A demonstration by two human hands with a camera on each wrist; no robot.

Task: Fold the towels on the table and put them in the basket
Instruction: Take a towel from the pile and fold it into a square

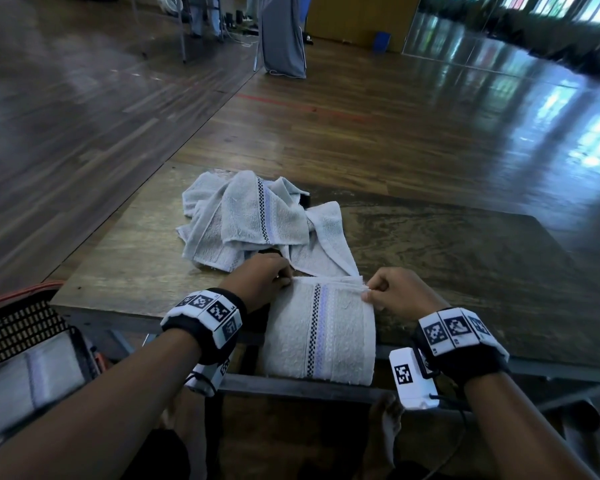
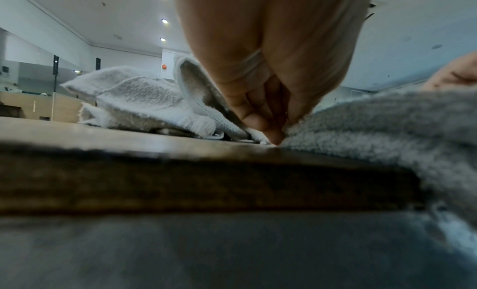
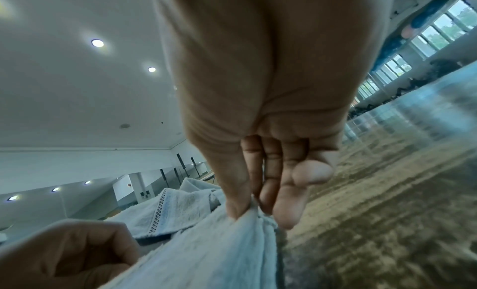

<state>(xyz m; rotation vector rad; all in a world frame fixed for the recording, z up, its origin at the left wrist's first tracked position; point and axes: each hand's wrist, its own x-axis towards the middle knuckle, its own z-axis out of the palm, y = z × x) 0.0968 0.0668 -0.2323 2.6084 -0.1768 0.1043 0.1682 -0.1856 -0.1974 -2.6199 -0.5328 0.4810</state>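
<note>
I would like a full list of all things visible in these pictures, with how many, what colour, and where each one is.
Folded pale grey terry towel with a checkered stripe: one, pale grey, draped over the near table edge, held at its two far corners.
Crumpled pale grey towels: a heap, number unclear, behind the held towel on the table.
Brown wooden table: one, in front of the person.
Black mesh basket with orange trim: one, low at the left of the table; a folded pale towel lies inside.
Blue bin: one, far on the floor.
Left hand: pinches the towel's left corner.
Right hand: pinches the right corner.
</note>
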